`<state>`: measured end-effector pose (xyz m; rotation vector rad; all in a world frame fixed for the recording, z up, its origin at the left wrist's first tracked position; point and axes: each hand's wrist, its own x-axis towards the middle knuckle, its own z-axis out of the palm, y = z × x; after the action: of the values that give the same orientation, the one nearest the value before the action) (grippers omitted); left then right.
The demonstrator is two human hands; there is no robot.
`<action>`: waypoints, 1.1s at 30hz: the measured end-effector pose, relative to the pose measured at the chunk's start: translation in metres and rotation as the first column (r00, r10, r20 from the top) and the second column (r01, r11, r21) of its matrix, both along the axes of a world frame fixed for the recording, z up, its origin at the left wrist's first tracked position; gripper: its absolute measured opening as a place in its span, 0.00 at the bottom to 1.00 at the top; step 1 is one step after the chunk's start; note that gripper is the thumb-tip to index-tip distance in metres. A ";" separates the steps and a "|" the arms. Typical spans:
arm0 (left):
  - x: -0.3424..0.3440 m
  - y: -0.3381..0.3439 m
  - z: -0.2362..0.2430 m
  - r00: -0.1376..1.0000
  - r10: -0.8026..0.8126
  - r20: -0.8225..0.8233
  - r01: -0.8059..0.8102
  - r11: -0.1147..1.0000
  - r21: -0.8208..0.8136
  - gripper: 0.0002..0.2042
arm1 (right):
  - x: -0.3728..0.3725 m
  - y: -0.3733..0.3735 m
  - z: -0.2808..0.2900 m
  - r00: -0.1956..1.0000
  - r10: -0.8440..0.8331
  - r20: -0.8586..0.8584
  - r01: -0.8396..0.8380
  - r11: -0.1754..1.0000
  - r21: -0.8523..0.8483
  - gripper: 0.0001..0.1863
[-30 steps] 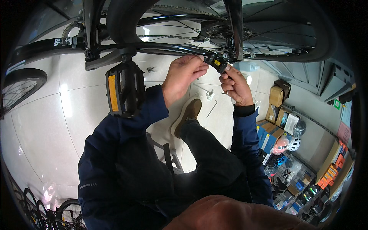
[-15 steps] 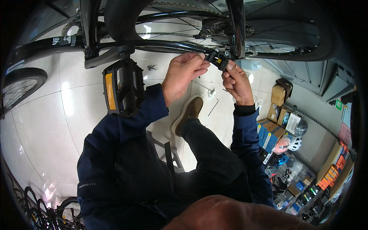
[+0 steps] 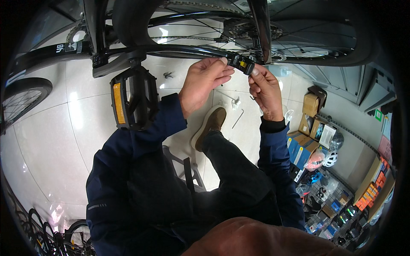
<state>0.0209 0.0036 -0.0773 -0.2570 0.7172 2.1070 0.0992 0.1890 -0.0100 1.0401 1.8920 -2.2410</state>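
Observation:
A black bicycle frame tube point(image 3: 179, 52) runs across the top, with the rear wheel point(image 3: 316, 38) behind it. A small black brake caliper with a yellow part point(image 3: 241, 64) sits on the tube near the wheel hub. My left hand point(image 3: 206, 81) pinches the caliper's left end with its fingertips. My right hand point(image 3: 265, 88) presses its thumb and forefinger on the caliper's right side. A black pedal with an orange reflector point(image 3: 130, 103) hangs just left of my left forearm.
Small metal tools point(image 3: 235, 106) lie on the pale tiled floor by my brown shoe point(image 3: 209, 126). Cardboard boxes point(image 3: 315, 114) and helmets point(image 3: 325, 158) stand at the right wall. Another wheel point(image 3: 21, 100) is at the left, more bicycles point(image 3: 51, 230) at lower left.
Both hands stay at the caliper; the view has shifted slightly, so the pedal and hands sit a little lower and further right in the picture.

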 end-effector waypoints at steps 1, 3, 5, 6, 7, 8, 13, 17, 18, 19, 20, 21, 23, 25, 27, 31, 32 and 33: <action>0.000 0.000 0.000 1.000 -0.002 0.000 0.002 1.000 -0.002 0.12 | 0.000 -0.001 -0.001 1.000 -0.010 -0.016 0.010 1.000 0.019 0.13; 0.001 0.001 0.001 1.000 0.007 0.008 -0.007 1.000 -0.004 0.12 | 0.000 -0.002 -0.002 0.999 -0.013 -0.044 0.017 0.995 0.094 0.13; 0.001 0.002 0.001 1.000 0.012 0.013 -0.012 1.000 0.000 0.12 | 0.000 -0.002 -0.003 0.998 0.010 -0.070 0.005 0.979 0.205 0.13; 0.000 0.003 0.001 1.000 0.010 0.015 -0.010 1.000 0.004 0.12 | 0.000 -0.002 -0.003 0.998 0.012 -0.061 0.002 0.976 0.220 0.13; 0.001 0.003 0.000 1.000 0.007 0.018 -0.007 1.000 0.009 0.12 | 0.001 -0.002 -0.002 0.999 0.014 -0.053 -0.001 0.972 0.235 0.13; 0.001 0.004 -0.001 0.999 0.010 0.036 -0.011 0.999 0.030 0.12 | 0.001 -0.002 -0.002 0.999 0.015 -0.050 -0.002 0.969 0.248 0.13; 0.004 0.004 -0.005 0.998 0.008 0.070 -0.018 0.990 0.137 0.16 | 0.002 -0.003 -0.004 0.998 0.022 -0.060 -0.008 0.974 0.226 0.14; 0.007 0.007 -0.009 0.986 -0.079 0.149 0.032 0.956 0.291 0.22 | 0.003 -0.001 -0.006 0.995 0.036 -0.090 -0.018 0.982 0.190 0.15; 0.008 0.009 -0.010 0.985 -0.089 0.149 0.039 0.950 0.309 0.23 | 0.004 -0.001 -0.007 0.995 0.037 -0.090 -0.019 0.981 0.192 0.15; 0.008 0.010 -0.011 0.984 -0.099 0.150 0.045 0.943 0.330 0.25 | 0.005 0.000 -0.007 0.995 0.039 -0.090 -0.021 0.981 0.193 0.15; 0.008 0.011 -0.012 0.983 -0.097 0.155 0.040 0.940 0.339 0.25 | 0.005 0.000 -0.007 0.995 0.037 -0.089 -0.019 0.981 0.193 0.15; 0.009 0.011 -0.012 0.982 -0.096 0.162 0.034 0.936 0.350 0.26 | 0.005 0.000 -0.007 0.994 0.044 -0.098 -0.025 0.981 0.190 0.15; 0.010 0.013 -0.013 0.981 -0.092 0.169 0.025 0.932 0.363 0.26 | 0.006 0.000 -0.008 0.992 0.049 -0.114 -0.027 0.982 0.185 0.14; 0.011 0.014 -0.012 0.981 -0.084 0.175 0.014 0.931 0.365 0.25 | 0.006 -0.001 -0.009 0.992 0.045 -0.116 -0.023 0.982 0.190 0.14; 0.012 0.015 -0.012 0.982 -0.071 0.172 0.004 0.931 0.365 0.25 | 0.005 -0.001 -0.010 0.991 0.049 -0.122 -0.025 0.981 0.194 0.14; 0.013 0.015 -0.013 0.984 -0.059 0.165 -0.007 0.929 0.371 0.24 | 0.006 -0.002 -0.010 0.990 0.059 -0.127 -0.031 0.978 0.208 0.14; 0.013 0.014 -0.014 0.983 -0.064 0.175 -0.006 0.928 0.374 0.24 | 0.006 -0.002 -0.009 0.991 0.051 -0.122 -0.024 0.977 0.213 0.14; 0.014 0.013 -0.015 0.982 -0.068 0.179 -0.006 0.922 0.386 0.24 | 0.006 -0.003 -0.009 0.989 0.068 -0.129 -0.035 0.969 0.245 0.14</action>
<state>0.0347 0.0169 -0.0922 -0.2212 0.1834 2.1071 0.1057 0.1857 -0.0191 0.8677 2.2671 -2.1439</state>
